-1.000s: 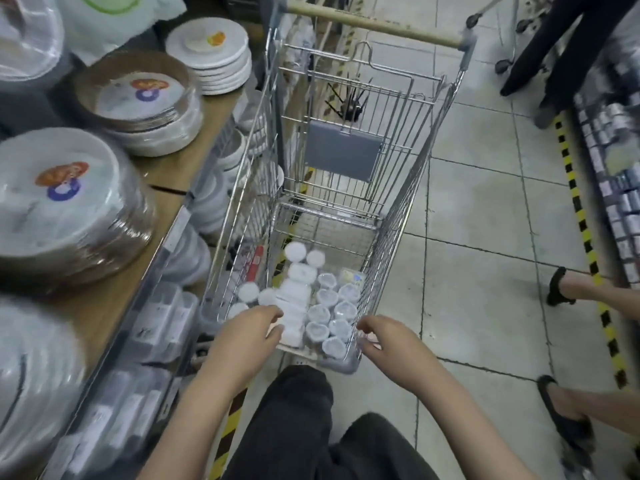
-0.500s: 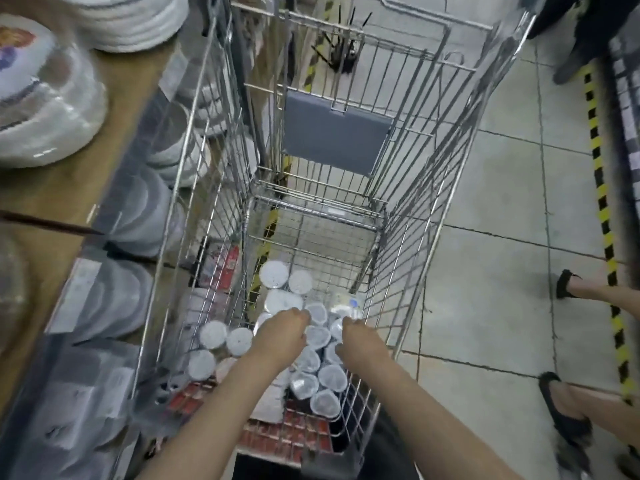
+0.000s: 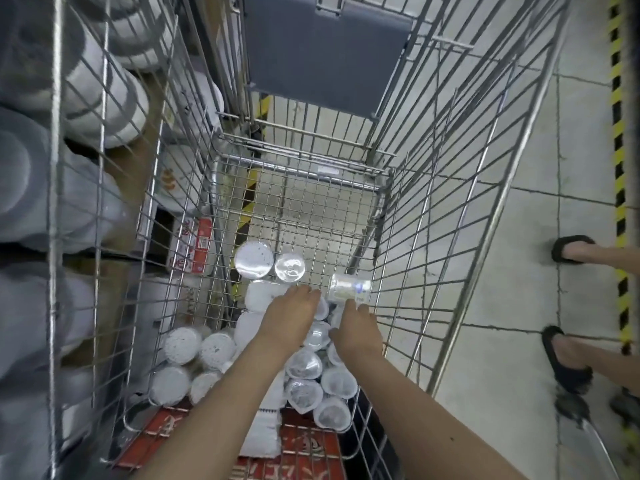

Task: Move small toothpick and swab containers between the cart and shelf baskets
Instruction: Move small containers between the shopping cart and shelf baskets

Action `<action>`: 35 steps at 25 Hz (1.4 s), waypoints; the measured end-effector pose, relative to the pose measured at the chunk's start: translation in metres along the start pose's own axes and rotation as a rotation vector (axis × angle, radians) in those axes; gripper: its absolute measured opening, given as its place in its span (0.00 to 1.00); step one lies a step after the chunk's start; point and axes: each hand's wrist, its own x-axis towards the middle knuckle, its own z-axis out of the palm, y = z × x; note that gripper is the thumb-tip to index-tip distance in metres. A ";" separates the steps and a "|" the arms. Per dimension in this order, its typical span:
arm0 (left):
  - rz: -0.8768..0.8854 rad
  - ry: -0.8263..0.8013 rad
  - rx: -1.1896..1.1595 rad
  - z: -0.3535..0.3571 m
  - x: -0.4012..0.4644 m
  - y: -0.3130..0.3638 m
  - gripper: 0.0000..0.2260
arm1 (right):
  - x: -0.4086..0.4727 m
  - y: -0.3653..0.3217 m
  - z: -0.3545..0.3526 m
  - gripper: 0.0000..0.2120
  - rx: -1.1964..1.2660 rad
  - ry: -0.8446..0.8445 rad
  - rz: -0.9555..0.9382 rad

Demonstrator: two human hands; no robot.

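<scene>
A heap of small round containers with clear and white lids covers the near half of the wire cart's floor, standing upright and packed lid to lid. One clear container lies on its side at the heap's 1 o'clock edge, its label facing up. Two more lids stand side by side at the heap's 12 o'clock end.

The left hand reaches down onto the middle of the heap, back of the hand up, fingers stretched forward and close together over a white-lidded container; whether they grip anything I cannot tell. The right hand lies just beside it at 3 o'clock, fingertips touching the tipped container's near edge, fingers fairly straight; no clamp shows.

A grey flap hangs at the cart's 12 o'clock end. Red packaging lies under the heap at 6 o'clock. Stacked wrapped plates fill the shelf at 9 o'clock. Two sandalled feet stand on the tiled floor at 3 o'clock, near a yellow-and-black striped line.
</scene>
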 end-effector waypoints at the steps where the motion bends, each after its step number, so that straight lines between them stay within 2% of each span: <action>1: 0.008 0.003 0.043 0.000 0.003 -0.001 0.27 | 0.001 0.001 0.001 0.26 -0.005 -0.007 -0.009; 7: 0.097 0.035 0.144 0.000 0.013 -0.007 0.27 | -0.004 0.000 -0.005 0.28 -0.095 0.003 -0.051; 11: 0.125 0.049 0.187 0.001 0.016 -0.008 0.25 | -0.016 -0.005 -0.021 0.29 -0.191 0.020 -0.071; 19: 0.172 0.193 0.005 -0.033 -0.019 -0.003 0.24 | -0.075 -0.006 -0.075 0.29 -0.158 0.114 -0.174; 24: 0.147 0.483 -0.225 -0.081 -0.096 0.001 0.23 | -0.141 -0.002 -0.118 0.29 0.079 0.221 -0.322; 26: 0.094 0.545 -0.346 -0.097 -0.129 0.002 0.23 | -0.168 0.003 -0.133 0.28 0.186 0.243 -0.365; 32: -0.045 0.745 -0.603 -0.131 -0.242 0.021 0.23 | -0.242 0.025 -0.157 0.32 0.422 0.193 -0.549; 35: -0.164 0.906 -0.675 -0.135 -0.307 0.049 0.22 | -0.276 0.029 -0.166 0.25 0.483 0.135 -0.716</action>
